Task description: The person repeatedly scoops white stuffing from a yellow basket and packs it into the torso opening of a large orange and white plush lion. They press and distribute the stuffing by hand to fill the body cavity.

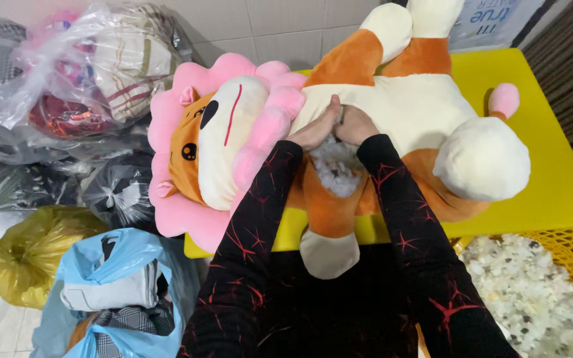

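Fingers [337, 111] buried in plush lion [392, 99]

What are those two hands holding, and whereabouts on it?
Both the left hand and right hand grip the plush lion at the edge of an open seam in its side, where white stuffing shows.

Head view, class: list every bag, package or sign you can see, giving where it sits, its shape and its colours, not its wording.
Clear plastic bag: top left, bulging, holding patterned cloth.
Black bag: left, beside the plush lion, crumpled.
Yellow bag: lower left, rounded, knotted.
Blue bag: bottom left, open, with folded clothes.
Sign: top right, pale with blue lettering, partly cut off.
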